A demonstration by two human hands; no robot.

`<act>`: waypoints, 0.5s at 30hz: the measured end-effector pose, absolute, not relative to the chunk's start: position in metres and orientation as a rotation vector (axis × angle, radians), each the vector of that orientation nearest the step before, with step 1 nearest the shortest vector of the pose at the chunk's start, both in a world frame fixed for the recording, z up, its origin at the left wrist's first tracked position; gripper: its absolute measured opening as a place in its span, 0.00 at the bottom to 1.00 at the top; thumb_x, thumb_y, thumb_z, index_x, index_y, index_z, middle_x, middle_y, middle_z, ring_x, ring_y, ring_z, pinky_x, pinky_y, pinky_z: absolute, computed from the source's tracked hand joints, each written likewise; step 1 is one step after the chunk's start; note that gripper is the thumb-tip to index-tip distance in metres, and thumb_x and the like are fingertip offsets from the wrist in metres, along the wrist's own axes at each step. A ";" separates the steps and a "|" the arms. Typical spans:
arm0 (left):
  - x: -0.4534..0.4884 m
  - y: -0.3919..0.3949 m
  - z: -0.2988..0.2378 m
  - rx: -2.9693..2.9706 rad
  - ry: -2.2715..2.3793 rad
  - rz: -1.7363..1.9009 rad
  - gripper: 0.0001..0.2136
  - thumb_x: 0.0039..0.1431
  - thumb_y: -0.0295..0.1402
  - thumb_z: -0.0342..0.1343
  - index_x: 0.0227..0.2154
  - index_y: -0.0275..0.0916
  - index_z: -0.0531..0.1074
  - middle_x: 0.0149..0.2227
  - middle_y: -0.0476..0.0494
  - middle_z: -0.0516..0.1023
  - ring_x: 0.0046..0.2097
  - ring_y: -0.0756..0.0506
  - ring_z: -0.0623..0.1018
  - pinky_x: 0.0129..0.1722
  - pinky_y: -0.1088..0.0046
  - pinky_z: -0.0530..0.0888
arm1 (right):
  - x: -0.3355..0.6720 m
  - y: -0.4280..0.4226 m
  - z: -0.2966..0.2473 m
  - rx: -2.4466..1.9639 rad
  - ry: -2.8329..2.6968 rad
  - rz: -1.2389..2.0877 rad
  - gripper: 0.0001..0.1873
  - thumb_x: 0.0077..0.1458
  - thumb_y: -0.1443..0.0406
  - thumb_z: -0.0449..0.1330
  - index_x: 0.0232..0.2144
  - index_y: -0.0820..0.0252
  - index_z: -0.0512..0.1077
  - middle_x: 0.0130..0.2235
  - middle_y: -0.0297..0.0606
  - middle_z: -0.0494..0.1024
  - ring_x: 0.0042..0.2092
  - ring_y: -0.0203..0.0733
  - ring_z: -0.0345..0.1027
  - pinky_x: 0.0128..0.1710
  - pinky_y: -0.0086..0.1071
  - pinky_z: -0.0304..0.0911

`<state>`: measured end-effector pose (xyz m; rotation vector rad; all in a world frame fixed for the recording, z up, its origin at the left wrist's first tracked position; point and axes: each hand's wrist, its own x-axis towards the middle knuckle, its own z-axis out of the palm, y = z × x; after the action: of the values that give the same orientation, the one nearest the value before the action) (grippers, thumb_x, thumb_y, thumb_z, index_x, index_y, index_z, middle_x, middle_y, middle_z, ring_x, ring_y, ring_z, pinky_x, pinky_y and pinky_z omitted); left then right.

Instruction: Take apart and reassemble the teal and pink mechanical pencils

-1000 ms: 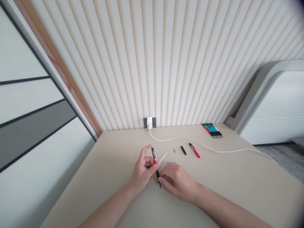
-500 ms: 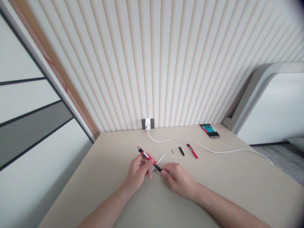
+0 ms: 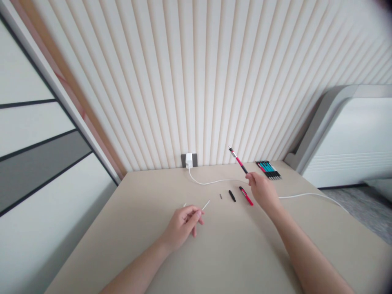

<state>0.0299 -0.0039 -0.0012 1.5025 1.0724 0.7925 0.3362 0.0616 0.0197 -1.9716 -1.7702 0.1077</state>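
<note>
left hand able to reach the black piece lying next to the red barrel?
Probably yes. Only bare table and a tiny dark part lie between the left hand and the black piece. But its fingers pinch a thin white refill, so gripping could be awkward.

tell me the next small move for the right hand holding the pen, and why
Probably carry the pen a little to the right and lay it beside the row of pens. The right hand holds it raised above the table, just left of that row, while the left hand pinches a white refill.
</note>
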 end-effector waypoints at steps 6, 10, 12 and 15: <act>0.034 -0.006 0.004 1.662 1.079 0.622 0.17 0.62 0.45 0.51 0.34 0.36 0.75 0.29 0.46 0.79 0.22 0.52 0.71 0.24 0.78 0.66 | 0.396 0.083 -0.004 -2.512 -1.541 0.121 0.23 0.67 0.57 0.43 0.45 0.61 0.74 0.43 0.54 0.78 0.45 0.53 0.74 0.42 0.39 0.64; 0.033 -0.006 0.007 1.694 1.071 0.578 0.16 0.62 0.44 0.51 0.35 0.37 0.76 0.29 0.45 0.80 0.24 0.51 0.71 0.25 0.78 0.67 | 0.406 0.086 -0.014 -2.554 -1.502 0.136 0.24 0.67 0.56 0.43 0.45 0.62 0.75 0.44 0.56 0.78 0.48 0.55 0.73 0.45 0.43 0.65; 0.033 -0.007 0.007 1.718 1.061 0.553 0.16 0.62 0.44 0.51 0.35 0.37 0.77 0.29 0.45 0.80 0.24 0.51 0.71 0.25 0.78 0.66 | 0.410 0.088 -0.017 -2.565 -1.493 0.147 0.24 0.67 0.56 0.43 0.45 0.62 0.76 0.45 0.55 0.78 0.49 0.56 0.73 0.46 0.44 0.65; 0.033 -0.007 0.007 1.742 1.058 0.531 0.16 0.62 0.44 0.50 0.35 0.36 0.77 0.29 0.45 0.81 0.24 0.51 0.71 0.25 0.78 0.65 | 0.415 0.091 -0.020 -2.580 -1.471 0.151 0.24 0.67 0.56 0.44 0.46 0.62 0.75 0.45 0.56 0.78 0.49 0.56 0.73 0.46 0.44 0.65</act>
<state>0.0330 -0.0070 0.0071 1.7417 1.0577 0.5309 0.4147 0.0910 -0.0204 -2.5803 -1.4707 0.1510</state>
